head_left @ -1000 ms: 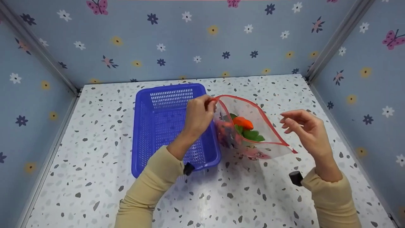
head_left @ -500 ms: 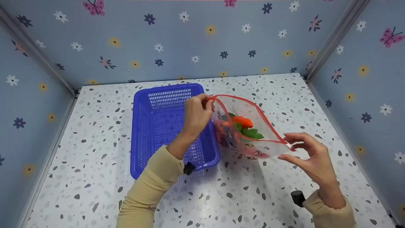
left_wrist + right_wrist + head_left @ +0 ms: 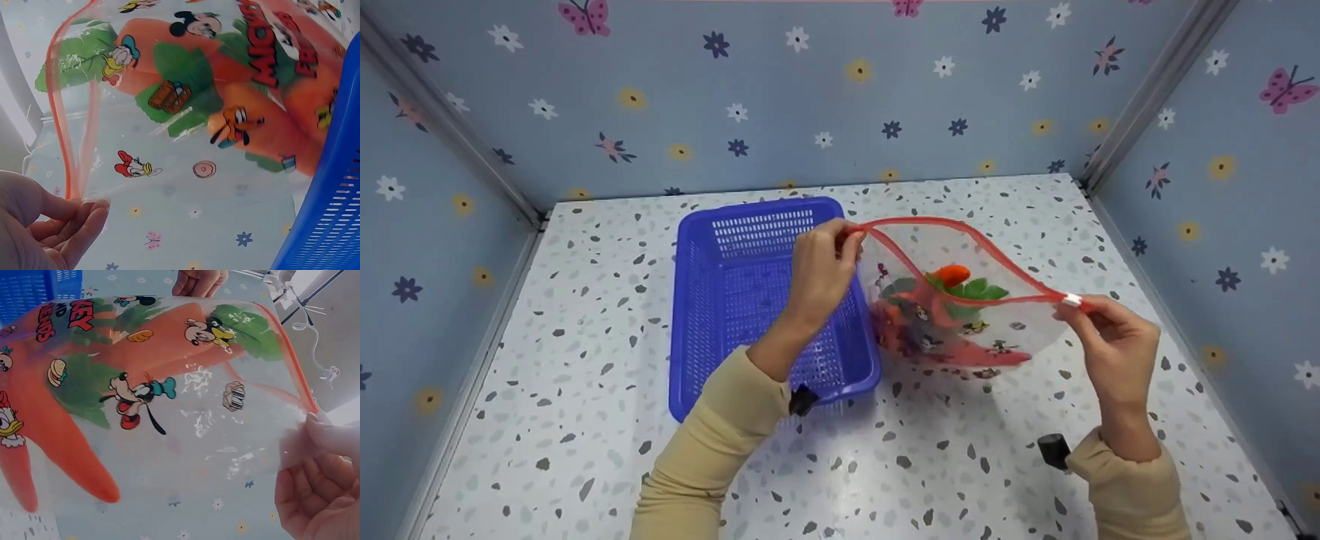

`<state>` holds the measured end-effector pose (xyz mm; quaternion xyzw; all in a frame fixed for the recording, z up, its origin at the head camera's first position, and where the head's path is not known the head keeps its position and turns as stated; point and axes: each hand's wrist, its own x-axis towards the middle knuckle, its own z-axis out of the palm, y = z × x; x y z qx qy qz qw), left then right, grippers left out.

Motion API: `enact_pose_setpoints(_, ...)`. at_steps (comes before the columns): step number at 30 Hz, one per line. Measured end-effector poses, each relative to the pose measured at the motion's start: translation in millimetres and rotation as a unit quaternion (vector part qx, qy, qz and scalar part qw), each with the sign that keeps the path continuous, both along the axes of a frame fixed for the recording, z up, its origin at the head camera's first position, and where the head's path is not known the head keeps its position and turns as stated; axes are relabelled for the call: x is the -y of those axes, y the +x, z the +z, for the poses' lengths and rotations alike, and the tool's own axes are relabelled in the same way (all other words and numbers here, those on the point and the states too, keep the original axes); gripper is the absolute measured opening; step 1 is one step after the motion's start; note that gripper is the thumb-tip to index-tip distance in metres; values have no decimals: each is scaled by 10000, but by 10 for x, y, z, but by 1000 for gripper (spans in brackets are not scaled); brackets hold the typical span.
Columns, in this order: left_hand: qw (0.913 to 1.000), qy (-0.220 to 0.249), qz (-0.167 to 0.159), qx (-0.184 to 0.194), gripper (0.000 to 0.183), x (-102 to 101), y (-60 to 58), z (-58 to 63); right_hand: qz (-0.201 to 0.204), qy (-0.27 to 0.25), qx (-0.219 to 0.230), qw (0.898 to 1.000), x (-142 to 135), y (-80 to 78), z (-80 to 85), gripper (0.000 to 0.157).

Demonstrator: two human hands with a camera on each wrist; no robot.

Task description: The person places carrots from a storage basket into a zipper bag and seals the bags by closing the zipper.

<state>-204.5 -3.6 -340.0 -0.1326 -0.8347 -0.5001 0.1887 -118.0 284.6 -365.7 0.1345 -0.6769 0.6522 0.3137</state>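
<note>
My left hand (image 3: 821,277) pinches the far left end of the red zip edge of a clear zip bag (image 3: 1020,326) printed with cartoon figures. Its opposite corner is pinched by my right hand (image 3: 1123,352), right beside a white slider (image 3: 1072,300). Between the hands the bag's mouth is parted. Inside lie several orange carrots (image 3: 84,461) with green leaves (image 3: 979,289), seen through the plastic in both wrist views. One orange carrot top (image 3: 952,275) shows through the opening in the head view.
Directly left of the bag stands a blue perforated plastic basket (image 3: 678,322), with my left forearm crossing its near right part. Both are on a white speckled table (image 3: 585,420). Blue flower-patterned panels (image 3: 780,75) rise at the back and sides.
My right hand has come from apart, fingers spread, to pinching the bag's right corner. That corner has risen and the mouth is drawn out wider and narrower. The left hand keeps its grip.
</note>
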Motion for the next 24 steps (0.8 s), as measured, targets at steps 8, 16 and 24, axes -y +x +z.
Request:
enact_pose_setpoints(8,9996,-233,46,128,16,82,41,5,-195,-1141,-100,9932,74,-336,70,3)
enact_pose_setpoints(16,9956,-868,307,149,12,37,-38,-42,-347,-1065,288,9933,79,-663,-96,9)
enact_pose_setpoints(24,9914,-1094,66,-711,13,-150,35,78,-425,-906,178,9948,186,-732,-102,12)
